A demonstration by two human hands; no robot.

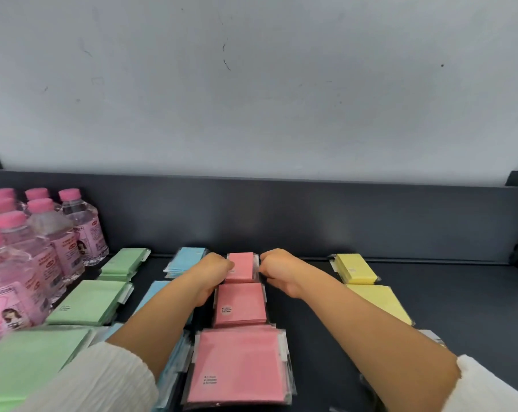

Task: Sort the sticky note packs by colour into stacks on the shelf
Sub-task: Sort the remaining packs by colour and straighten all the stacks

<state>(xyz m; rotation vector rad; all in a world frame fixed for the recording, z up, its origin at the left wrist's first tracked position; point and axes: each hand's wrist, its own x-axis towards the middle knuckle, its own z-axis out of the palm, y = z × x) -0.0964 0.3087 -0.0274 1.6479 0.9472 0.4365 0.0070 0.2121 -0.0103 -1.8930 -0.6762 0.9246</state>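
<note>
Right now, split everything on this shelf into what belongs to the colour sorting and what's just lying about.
Belongs to the job: rear pink stack, gripped by left hand and right hand; other pink stacks; green stacks; blue stacks; yellow stacks; shelf.
Just lying about: pink-capped water bottles at the left.

bottles [43,233] left of packs [239,307], shelf [460,292] beneath

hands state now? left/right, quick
Left hand: curled, grips left edge of the rear stack of pink plastic-wrapped sticky note packs.
Right hand: curled, grips that stack's right edge.
</note>
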